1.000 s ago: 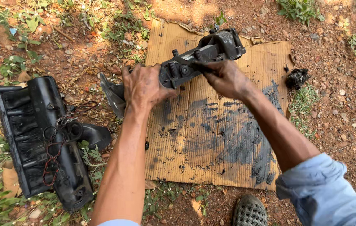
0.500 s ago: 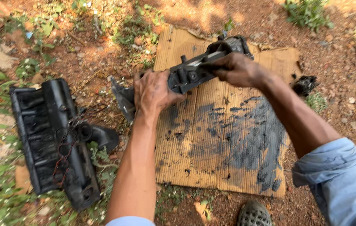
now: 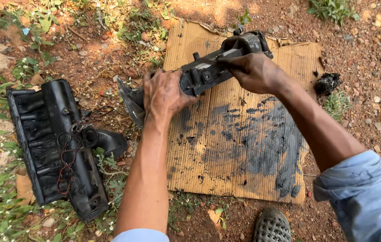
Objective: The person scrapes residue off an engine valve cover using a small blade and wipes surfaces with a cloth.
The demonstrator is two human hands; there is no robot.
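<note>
A long, dirty black engine part (image 3: 208, 71) lies slanted across the top of an oil-stained cardboard sheet (image 3: 244, 148). My left hand (image 3: 163, 94) grips its lower left end, close to a grey metal flange. My right hand (image 3: 253, 71) is closed over its upper right portion, fingers pressed on the top face. Both hands are smeared with grease. The part's underside is hidden by my hands.
A large black ribbed plastic cover (image 3: 56, 143) with a rusty chain on it lies on the ground to the left. A small black lump (image 3: 328, 83) sits right of the cardboard. A grey perforated shoe (image 3: 271, 226) shows at the bottom. Red soil, stones and weeds surround everything.
The view has shifted slightly. My right hand has slid a little along the part's upper end, while my left hand keeps its grip at the lower end.
</note>
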